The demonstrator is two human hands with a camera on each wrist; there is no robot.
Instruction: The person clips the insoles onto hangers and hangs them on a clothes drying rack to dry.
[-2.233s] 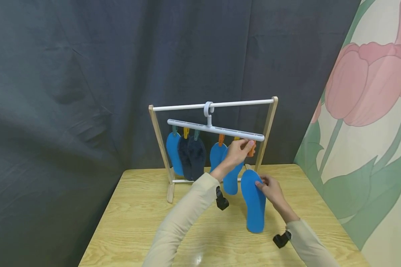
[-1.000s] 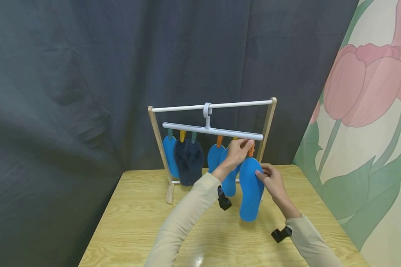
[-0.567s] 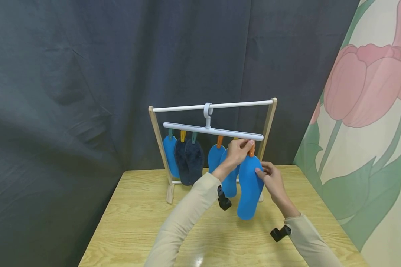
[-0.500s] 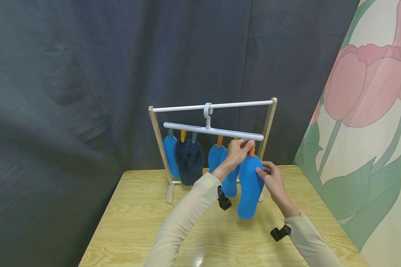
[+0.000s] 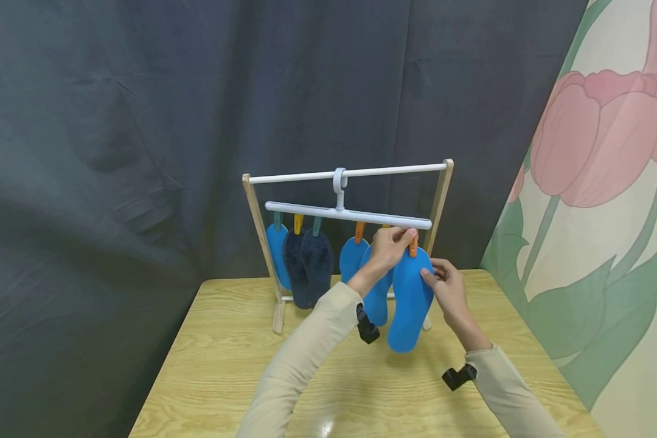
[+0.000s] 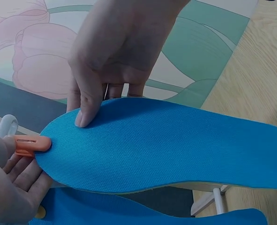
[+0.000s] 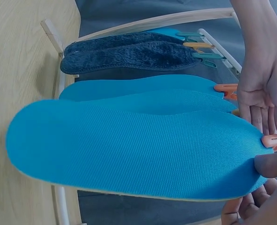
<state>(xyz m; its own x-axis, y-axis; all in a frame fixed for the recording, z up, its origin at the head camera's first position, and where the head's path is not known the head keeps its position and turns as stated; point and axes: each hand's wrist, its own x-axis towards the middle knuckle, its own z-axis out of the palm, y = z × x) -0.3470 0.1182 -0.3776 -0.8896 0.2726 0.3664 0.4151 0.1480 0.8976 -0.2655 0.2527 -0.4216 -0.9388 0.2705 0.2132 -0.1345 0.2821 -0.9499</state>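
Observation:
My left hand (image 5: 385,249) pinches an orange clothespin (image 5: 413,246) under the right end of the pale hanger (image 5: 383,218). My right hand (image 5: 450,289) holds a blue insole (image 5: 407,307) by its upper edge, thumb on the face and fingers behind. In the left wrist view, the tip of the clothespin (image 6: 37,143) lies over the top edge of the insole (image 6: 143,145). Behind it, two more blue insoles (image 7: 143,86) hang from the hanger, one from an orange clip (image 7: 226,89). Further left hang two dark fuzzy insoles (image 5: 317,261) and another blue insole (image 5: 277,255).
The hanger hooks over the white rod (image 5: 394,171) of a small wooden-legged rack (image 5: 261,237). The rack stands on a wood-grain table (image 5: 224,365). A dark curtain (image 5: 142,152) hangs behind, and a tulip-painted wall (image 5: 597,213) rises at the right.
The right hand has raised the blue insole until its top edge meets the orange clothespin. The hanger's left end has dipped slightly. My left hand keeps its place on the clothespin.

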